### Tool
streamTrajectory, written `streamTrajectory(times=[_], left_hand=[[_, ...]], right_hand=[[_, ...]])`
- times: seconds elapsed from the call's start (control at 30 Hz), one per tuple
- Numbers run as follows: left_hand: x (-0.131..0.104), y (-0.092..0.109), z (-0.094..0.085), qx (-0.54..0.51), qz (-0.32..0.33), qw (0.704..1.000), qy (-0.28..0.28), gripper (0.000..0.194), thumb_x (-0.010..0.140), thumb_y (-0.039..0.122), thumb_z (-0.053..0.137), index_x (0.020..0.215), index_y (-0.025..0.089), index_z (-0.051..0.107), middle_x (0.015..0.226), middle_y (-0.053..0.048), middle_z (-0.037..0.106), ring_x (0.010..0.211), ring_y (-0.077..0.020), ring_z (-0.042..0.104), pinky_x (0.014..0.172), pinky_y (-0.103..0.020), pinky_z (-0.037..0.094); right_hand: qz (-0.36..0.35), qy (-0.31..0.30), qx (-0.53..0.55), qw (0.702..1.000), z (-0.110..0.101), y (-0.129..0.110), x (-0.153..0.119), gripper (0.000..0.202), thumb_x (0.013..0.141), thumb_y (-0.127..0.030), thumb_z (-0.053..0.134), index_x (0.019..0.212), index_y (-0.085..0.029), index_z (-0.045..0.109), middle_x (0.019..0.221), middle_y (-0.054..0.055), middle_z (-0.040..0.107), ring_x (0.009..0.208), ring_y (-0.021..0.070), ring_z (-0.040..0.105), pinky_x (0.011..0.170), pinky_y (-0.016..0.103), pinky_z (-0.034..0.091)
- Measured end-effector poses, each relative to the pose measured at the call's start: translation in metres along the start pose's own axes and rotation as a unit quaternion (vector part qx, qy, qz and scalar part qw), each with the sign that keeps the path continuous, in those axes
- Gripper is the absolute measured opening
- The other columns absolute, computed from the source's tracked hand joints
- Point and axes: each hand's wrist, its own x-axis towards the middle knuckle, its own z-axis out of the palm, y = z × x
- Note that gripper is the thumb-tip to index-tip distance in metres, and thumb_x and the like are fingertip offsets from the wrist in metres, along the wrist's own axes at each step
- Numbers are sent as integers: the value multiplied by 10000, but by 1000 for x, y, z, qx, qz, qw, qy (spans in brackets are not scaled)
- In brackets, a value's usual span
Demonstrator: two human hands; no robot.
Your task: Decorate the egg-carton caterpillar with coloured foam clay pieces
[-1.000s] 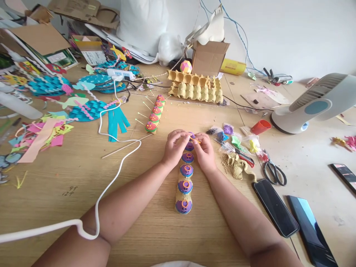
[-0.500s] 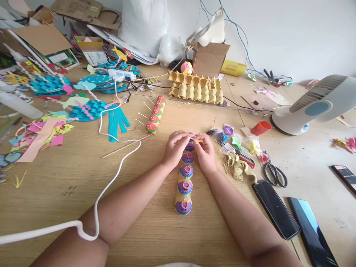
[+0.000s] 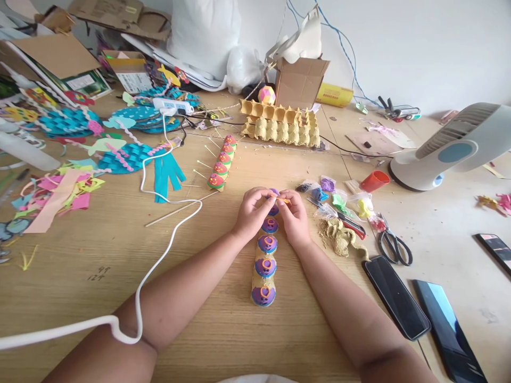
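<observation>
A thin orange strip of modelling clay (image 3: pixel 283 200) is pinched between the fingertips of my left hand (image 3: pixel 255 213) and my right hand (image 3: pixel 294 215). Both hands are closed, close together over the far end of an egg-carton strip (image 3: pixel 258 283). Purple clay with blue edges covers the strip's bumps, and the nearer ones carry orange clay rings (image 3: pixel 265 292) and small dark marks. My fingers partly hide the farthest bumps. Left of my hands lies a second egg-carton strip (image 3: pixel 222 164) in red and green, with thin pale-tipped sticks poking out of its side.
Clay packets (image 3: pixel 339 201), a red-handled cutter (image 3: pixel 352 226), scissors (image 3: pixel 395 247) and phones (image 3: pixel 396 298) lie to the right. A fan (image 3: pixel 451 151) stands behind them. A white cable (image 3: pixel 171 242) crosses my left forearm. Egg cartons (image 3: pixel 279 130) sit at the back, paper crafts (image 3: pixel 131 157) at left.
Both hands stay over the far bumps. The orange clay strip looks shorter between the fingertips, as my left fingers cover more of its left end. The view has shifted slightly.
</observation>
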Motion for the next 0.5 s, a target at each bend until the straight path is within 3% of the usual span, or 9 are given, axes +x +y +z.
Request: streamTrajectory(times=[0.5], left_hand=[[-1,-2,1,-15,-21,1000,-4,235,960,471,679,974,243,736,1110,-80,747,1117,-238,692,985,-393,575]], right_hand=[[1,10,16,1000,1,-4,1,235,944,-495,663,893,-266,649,1038,49,613,1094,237,599,1076,446,477]])
